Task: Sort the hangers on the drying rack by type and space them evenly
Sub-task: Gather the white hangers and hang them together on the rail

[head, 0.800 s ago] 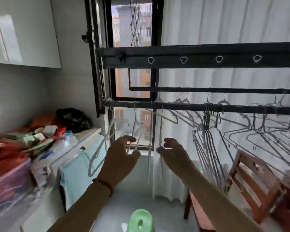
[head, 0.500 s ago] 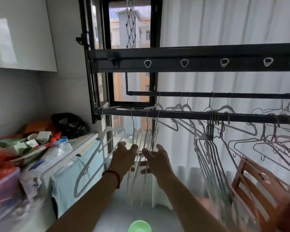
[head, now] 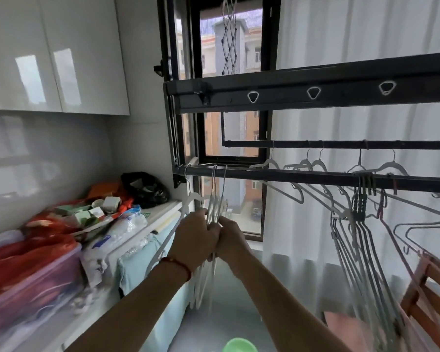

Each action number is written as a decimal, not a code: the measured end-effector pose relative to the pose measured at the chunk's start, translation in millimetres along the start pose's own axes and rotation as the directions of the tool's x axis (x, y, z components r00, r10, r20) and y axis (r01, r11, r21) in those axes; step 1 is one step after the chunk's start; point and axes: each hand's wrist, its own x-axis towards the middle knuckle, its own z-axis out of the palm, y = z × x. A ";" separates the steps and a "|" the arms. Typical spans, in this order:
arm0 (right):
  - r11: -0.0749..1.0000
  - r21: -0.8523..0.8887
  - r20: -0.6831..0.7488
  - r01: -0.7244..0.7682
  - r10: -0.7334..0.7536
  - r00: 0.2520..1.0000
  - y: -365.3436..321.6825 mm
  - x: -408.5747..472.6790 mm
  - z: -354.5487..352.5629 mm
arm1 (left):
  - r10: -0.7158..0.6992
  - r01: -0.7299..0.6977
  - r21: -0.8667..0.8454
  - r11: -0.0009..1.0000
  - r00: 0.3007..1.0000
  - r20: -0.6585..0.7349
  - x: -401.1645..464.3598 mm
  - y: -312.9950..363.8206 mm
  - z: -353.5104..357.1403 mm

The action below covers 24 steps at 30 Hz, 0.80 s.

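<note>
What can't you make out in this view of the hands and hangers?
- White plastic hangers: the left hand and right hand cover their middles; count unclear.
- Black metal drying rack: cut off at right edge.
- Grey wire hangers: lower ends blurred.
- Green round object: cut by bottom edge.

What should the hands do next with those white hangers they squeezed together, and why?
Probably slide the white hangers apart along the rail. The left hand and right hand grip them as one tight clump by the rail's left end, while the grey hangers hang bunched further right.
</note>
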 end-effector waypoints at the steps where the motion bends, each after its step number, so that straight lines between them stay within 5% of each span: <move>1: 0.999 0.048 0.007 -0.021 0.020 1.000 0.1 4.4 5.2 | 0.035 -0.033 0.048 0.998 0.999 -0.026 0.0 -1.7 -3.7; 4: 0.996 0.085 0.026 -0.020 0.018 0.999 1.2 9.1 19.9 | 0.126 -0.115 0.128 0.985 0.988 -0.086 2.7 -10.0 -14.4; 8: 0.967 -0.225 0.046 0.119 -0.111 0.993 5.8 10.2 29.1 | 0.266 -0.246 0.164 0.955 0.957 -0.116 4.3 -24.4 -30.4; 14: 0.905 -0.349 0.133 0.243 -0.209 0.969 10.0 7.1 29.1 | 0.441 -0.439 0.048 0.897 0.896 -0.051 2.2 -29.8 -33.9; 19: 0.806 -0.520 -0.024 0.282 -0.344 0.939 9.5 1.9 -4.6 | 0.449 -0.454 -0.082 0.887 0.890 -0.075 7.9 0.2 -5.9; 24: 0.768 -0.605 -0.291 0.211 -0.460 0.839 -1.4 14.5 -77.2 | 0.349 -0.313 -0.200 0.929 0.919 0.183 32.4 35.0 47.7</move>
